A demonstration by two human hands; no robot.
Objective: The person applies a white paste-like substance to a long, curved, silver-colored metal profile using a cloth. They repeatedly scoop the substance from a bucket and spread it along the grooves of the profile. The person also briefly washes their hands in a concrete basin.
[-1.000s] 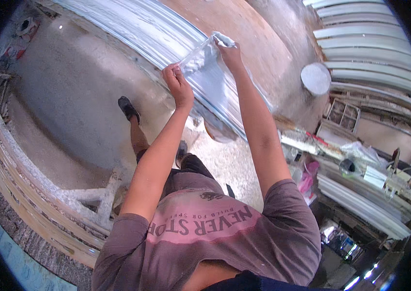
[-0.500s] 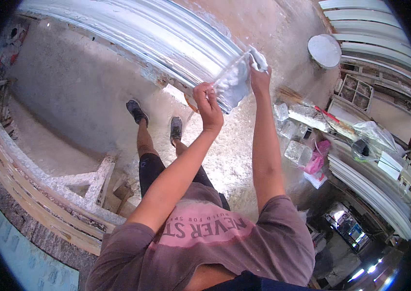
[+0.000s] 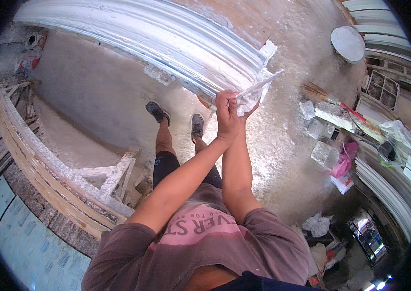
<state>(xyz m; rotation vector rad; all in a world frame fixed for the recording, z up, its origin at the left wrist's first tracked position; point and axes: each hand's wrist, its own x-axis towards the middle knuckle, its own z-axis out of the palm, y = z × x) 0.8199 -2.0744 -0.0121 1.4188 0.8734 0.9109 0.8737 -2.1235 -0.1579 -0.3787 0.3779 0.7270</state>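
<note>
A long ribbed white plaster moulding (image 3: 166, 41) runs from the upper left to just beyond my hands. At its near right end I hold a thin, plaster-smeared sheet (image 3: 253, 97), bent and whitish, apparently plastic. My left hand (image 3: 227, 114) is closed on its near edge, with the thumb on top. Close beside it, my right hand (image 3: 248, 114) holds the sheet from below and is partly hidden by the left wrist and the sheet. A straight pale edge sticks out to the right above the fingers. White ragged material (image 3: 268, 49) hangs at the moulding's corner.
A broom (image 3: 316, 92) and a red-handled tool (image 3: 353, 112) lie right, near clear plastic containers (image 3: 324, 154) and a pink bag (image 3: 344, 162). A round white bucket or disc (image 3: 348, 44) stands farther back. A wooden trestle (image 3: 118, 177) and long timbers (image 3: 45, 179) are left.
My right hand has come left and down beside my left hand, and the sheet stretched between them is now bunched. My left hand has shifted slightly right. The view has turned a little.
</note>
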